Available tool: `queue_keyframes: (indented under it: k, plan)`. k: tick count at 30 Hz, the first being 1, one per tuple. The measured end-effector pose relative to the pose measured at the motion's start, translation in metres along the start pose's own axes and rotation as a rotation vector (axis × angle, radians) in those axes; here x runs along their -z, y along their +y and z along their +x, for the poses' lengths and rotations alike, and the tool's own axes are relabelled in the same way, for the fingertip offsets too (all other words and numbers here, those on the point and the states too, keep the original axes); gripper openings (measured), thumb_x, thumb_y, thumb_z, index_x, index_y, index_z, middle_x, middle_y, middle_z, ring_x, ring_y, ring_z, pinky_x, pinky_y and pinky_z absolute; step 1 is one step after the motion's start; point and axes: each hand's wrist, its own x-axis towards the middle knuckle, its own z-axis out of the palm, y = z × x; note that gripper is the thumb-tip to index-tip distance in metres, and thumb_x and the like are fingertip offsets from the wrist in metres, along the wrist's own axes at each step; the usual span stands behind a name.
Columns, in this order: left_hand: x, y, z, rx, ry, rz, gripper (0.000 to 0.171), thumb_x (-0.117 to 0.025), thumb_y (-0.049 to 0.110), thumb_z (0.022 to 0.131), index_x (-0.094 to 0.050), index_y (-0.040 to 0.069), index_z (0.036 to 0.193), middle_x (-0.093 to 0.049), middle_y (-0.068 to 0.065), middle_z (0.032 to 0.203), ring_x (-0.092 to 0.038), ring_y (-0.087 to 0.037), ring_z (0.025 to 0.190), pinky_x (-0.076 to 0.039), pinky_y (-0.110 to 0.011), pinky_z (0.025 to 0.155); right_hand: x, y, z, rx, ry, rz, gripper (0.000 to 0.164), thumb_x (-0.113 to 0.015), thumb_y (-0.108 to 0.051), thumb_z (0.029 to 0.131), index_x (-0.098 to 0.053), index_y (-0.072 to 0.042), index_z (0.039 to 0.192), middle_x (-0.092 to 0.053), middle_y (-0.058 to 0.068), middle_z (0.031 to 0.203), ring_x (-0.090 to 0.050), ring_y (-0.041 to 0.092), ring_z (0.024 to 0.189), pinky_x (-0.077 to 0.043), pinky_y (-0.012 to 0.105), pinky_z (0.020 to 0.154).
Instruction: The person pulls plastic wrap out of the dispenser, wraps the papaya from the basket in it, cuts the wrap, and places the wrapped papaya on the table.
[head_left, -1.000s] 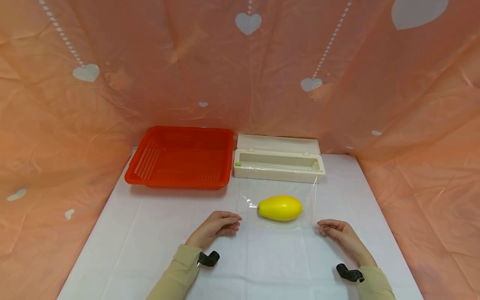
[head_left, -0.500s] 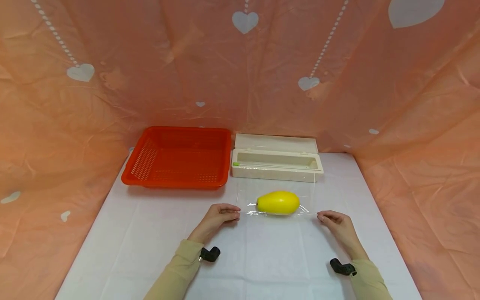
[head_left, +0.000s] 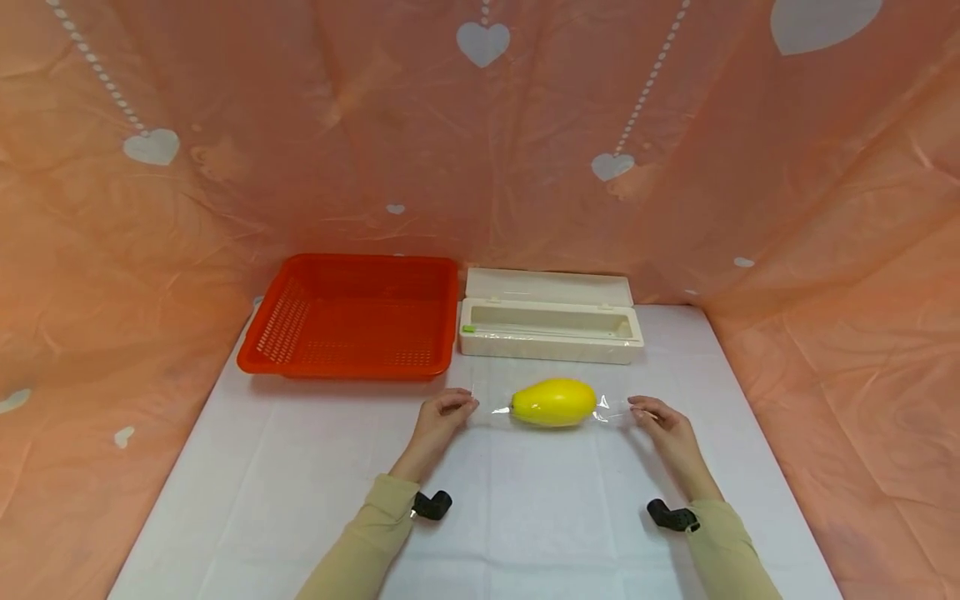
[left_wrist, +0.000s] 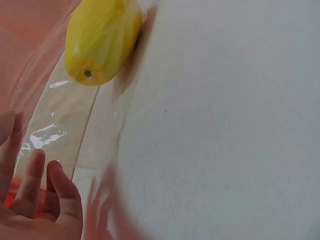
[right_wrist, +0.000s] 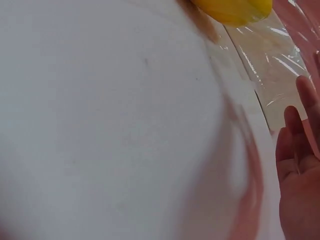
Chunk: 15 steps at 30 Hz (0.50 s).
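A yellow papaya [head_left: 553, 402] lies on its side on the white cloth, its narrow stem end to the left. Clear cling film [head_left: 487, 406] is drawn over it and wrinkles at both ends. My left hand [head_left: 442, 419] pinches the film's left edge between thumb and forefinger. At the film's right edge, my right hand [head_left: 670, 429] pinches it the same way. In the left wrist view the film [left_wrist: 47, 132] stretches from the fingers past the papaya [left_wrist: 102, 42]. In the right wrist view the pinching fingertips are mostly out of frame.
Behind the papaya stands a cream cling film box [head_left: 551, 343] with its lid raised and a small green slider on its front edge. To its left sits an orange-red plastic basket [head_left: 345, 368]. A peach curtain [head_left: 525, 208] with hearts surrounds the table [head_left: 540, 533].
Both hands have moved away from me, toward the box, carrying the film's near edge up and over the papaya. The papaya has stayed almost in place.
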Motion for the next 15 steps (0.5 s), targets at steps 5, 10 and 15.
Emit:
queue_keyframes:
  k: [5, 10, 15]
  plan:
    - [-0.004, -0.003, 0.005, -0.009, 0.01, -0.073, 0.02, -0.064, 0.022, 0.082, -0.064, 0.005, 0.093, -0.064, -0.007, 0.093, -0.056, -0.027, 0.09, -0.045, -0.026, 0.072, -0.003, -0.005, 0.01, -0.016, -0.01, 0.056, 0.03, -0.057, -0.017, 0.087, -0.055, 0.008, 0.103, -0.06, 0.02, 0.1, -0.058, 0.017, 0.09, -0.046, 0.021, 0.078]
    - [-0.008, -0.006, 0.011, 0.013, 0.044, -0.161, 0.022, -0.062, 0.02, 0.084, -0.06, 0.001, 0.095, -0.064, -0.01, 0.085, -0.058, -0.029, 0.088, -0.046, -0.032, 0.076, -0.012, -0.009, 0.022, -0.068, 0.021, 0.15, 0.037, -0.059, -0.017, 0.086, -0.05, 0.012, 0.105, -0.061, 0.017, 0.093, -0.06, 0.02, 0.084, -0.049, 0.029, 0.076]
    - [-0.011, -0.004, 0.016, 0.047, 0.097, -0.222, 0.021, -0.06, 0.015, 0.085, -0.058, -0.002, 0.096, -0.063, -0.016, 0.084, -0.059, -0.027, 0.081, -0.048, -0.036, 0.073, -0.021, -0.008, 0.035, -0.153, 0.113, 0.157, 0.035, -0.062, -0.021, 0.083, -0.055, 0.007, 0.103, -0.063, 0.008, 0.079, -0.058, 0.008, 0.065, -0.052, 0.022, 0.061]
